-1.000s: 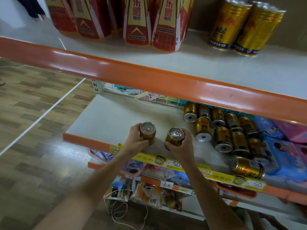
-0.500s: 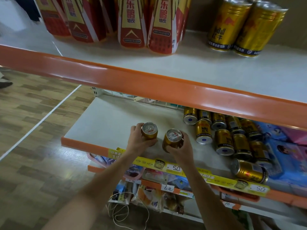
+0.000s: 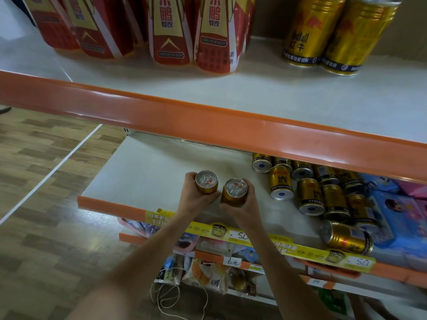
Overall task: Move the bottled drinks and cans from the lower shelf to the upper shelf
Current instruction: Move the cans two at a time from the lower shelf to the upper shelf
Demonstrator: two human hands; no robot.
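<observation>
The picture's top edge cuts off the red bottles [image 3: 171, 31] and the two standing gold cans [image 3: 307, 35]. The orange shelf lip [image 3: 208, 121] hides the far ends of the back-row cans [image 3: 302, 168]. My left hand [image 3: 194, 199] and right hand [image 3: 245, 206] cover the labels of the left can [image 3: 206, 181] and right can [image 3: 235, 189].

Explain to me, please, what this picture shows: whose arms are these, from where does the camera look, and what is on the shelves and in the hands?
There is no machine here. A person works with bare hands, and one camera worn on the head looks forward and down. The left hand grips the left can. The right hand grips the right can. Both are over the lower shelf. A heap of gold cans lies further right on it. On the upper shelf stand red bottles and two upright gold cans.
</observation>
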